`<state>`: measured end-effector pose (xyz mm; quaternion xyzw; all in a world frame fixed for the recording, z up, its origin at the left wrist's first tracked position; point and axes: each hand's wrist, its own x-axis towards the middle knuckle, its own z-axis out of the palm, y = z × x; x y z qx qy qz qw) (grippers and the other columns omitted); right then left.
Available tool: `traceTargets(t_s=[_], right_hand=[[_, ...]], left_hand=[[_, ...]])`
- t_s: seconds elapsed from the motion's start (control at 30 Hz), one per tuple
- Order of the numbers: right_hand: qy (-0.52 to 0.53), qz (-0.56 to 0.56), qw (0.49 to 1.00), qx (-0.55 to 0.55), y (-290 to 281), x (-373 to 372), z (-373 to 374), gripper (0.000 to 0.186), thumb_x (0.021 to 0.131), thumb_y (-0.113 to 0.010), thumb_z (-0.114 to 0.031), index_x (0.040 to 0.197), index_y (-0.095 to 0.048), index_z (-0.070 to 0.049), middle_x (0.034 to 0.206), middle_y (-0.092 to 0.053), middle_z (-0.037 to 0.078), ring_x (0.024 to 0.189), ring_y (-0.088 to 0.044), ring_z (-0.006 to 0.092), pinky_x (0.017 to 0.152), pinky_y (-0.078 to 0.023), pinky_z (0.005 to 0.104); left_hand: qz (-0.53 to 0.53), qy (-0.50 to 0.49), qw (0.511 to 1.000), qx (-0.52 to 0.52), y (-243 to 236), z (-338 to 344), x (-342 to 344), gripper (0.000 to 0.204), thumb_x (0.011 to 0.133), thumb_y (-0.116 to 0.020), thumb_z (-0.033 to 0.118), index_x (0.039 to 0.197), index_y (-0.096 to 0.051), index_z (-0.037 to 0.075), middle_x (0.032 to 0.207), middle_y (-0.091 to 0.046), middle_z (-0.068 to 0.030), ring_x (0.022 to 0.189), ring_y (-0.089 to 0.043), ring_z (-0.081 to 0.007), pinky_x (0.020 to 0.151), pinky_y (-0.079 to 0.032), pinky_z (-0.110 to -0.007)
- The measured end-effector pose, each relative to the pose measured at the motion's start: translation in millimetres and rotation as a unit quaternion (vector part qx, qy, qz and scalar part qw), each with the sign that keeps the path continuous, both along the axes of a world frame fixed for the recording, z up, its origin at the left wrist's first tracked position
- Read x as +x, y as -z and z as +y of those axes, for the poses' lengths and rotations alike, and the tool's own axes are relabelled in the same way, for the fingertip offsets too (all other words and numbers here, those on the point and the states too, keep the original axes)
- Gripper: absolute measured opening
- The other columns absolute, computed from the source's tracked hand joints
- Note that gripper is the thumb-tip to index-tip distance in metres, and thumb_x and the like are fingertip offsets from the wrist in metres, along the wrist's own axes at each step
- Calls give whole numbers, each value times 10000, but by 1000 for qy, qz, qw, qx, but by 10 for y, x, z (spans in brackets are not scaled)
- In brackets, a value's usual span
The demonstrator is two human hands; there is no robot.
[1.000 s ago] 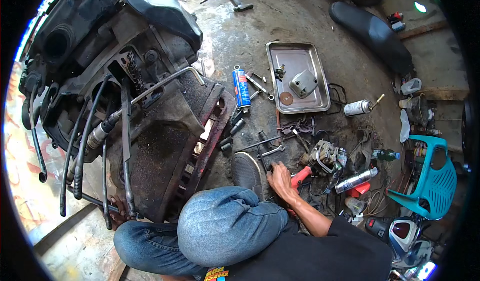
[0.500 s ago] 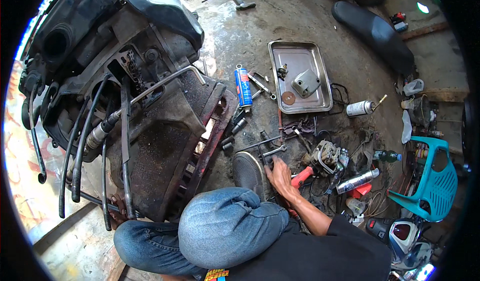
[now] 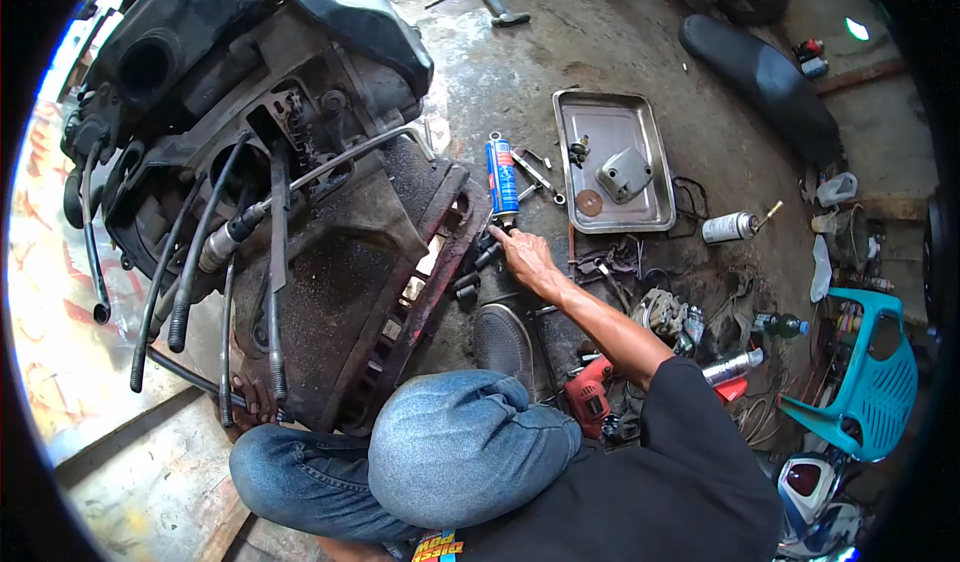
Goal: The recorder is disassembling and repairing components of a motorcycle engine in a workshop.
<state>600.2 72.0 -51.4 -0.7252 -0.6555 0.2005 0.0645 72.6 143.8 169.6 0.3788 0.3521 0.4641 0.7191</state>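
Note:
My left hand [image 3: 254, 402] is closed around a dark metal rod [image 3: 185, 370] below the long threaded studs [image 3: 192, 282] of a greasy engine block [image 3: 345, 212]; my knee partly covers the hand. My right hand [image 3: 528, 262] reaches forward with fingers stretched out, and I see nothing gripped in it. Its fingertips are at the nozzle end of a blue spray can [image 3: 502, 180], close to several dark sockets [image 3: 466, 290]; whether they touch is unclear. A long bent-handled socket wrench [image 3: 330, 167] lies across the engine, its socket end among the studs.
A metal tray [image 3: 655, 224] holds a grey cover [image 3: 627, 174] and a brown disc. Spanners [image 3: 538, 177] lie beside it. To the right are a red power drill [image 3: 592, 399], a carburettor-like part [image 3: 662, 312], a white spray can [image 3: 727, 228] and a teal plastic chair [image 3: 885, 387].
My right hand has moved forward and left, from beside my shoe and the spanner to the blue can's nozzle end. The red drill shows more fully. My left hand stays at the rod.

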Motion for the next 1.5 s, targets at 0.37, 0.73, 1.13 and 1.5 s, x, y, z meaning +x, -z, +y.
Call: traceTargets(t_s=[0.37, 0.73, 1.13, 1.5], right_hand=[[125, -16, 992, -10, -441, 307, -264, 322, 894, -741, -285, 1080, -665, -32, 855, -716, 204, 808, -706, 420, 702, -555, 523], [323, -60, 942, -69, -626, 415, -1877, 539, 874, -730, -172, 1343, -558, 29, 1231, -563, 298, 1068, -618, 512, 883, -532, 555], [302, 234, 918, 110, -1643, -365, -544, 348, 1014, -643, -224, 1258, -681, 21, 1052, -733, 243, 973, -719, 299, 851, -523, 387], [69, 198, 875, 436, -3141, -585, 783, 408, 929, -693, 20, 1329, -677, -58, 1173, -688, 101, 987, -677, 179, 865, -546, 326]], left_hand=[[3, -32, 999, -7, 2, -56, 40, 451, 1044, -459, 603, 1144, -614, 192, 655, -404, -2, 442, -317, -110, 354, -324, -247], [-26, -194, 979, -61, 56, -137, 156, 546, 1023, -489, 590, 1136, -563, 61, 624, -452, -23, 418, -362, -131, 357, -327, -271], [32, -172, 984, 16, -99, -202, 350, 511, 1070, -456, 488, 1158, -557, -6, 644, -462, -26, 425, -391, -97, 382, -312, -240], [162, -189, 963, 99, -528, -10, 506, 469, 1112, -380, 428, 1205, -549, 1, 731, -521, -34, 516, -464, -59, 433, -367, -209]])
